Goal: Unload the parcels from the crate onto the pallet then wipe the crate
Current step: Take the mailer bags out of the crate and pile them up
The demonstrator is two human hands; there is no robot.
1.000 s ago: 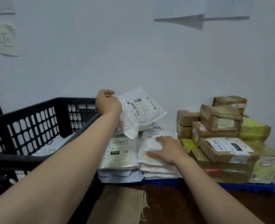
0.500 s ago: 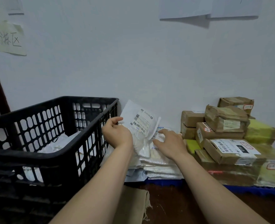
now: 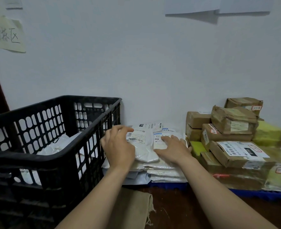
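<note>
Left hand (image 3: 118,146) loose and open, fingers spread, lying on the near-left edge of a white parcel (image 3: 144,149) that tops the bag stack (image 3: 166,174). Right hand (image 3: 173,150) flat, fingers straight, pressing the stack just right of that parcel. Stack sits on the blue pallet (image 3: 252,194). Black crate (image 3: 37,162) just left of the left hand, white parcels (image 3: 60,144) inside. Brown boxes (image 3: 232,119) right of the right hand. Tan cloth (image 3: 133,210) under the left forearm.

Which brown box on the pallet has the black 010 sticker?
The front brown box: its large white label carries the black 010 patch, while the other boxes show only small labels.
</note>
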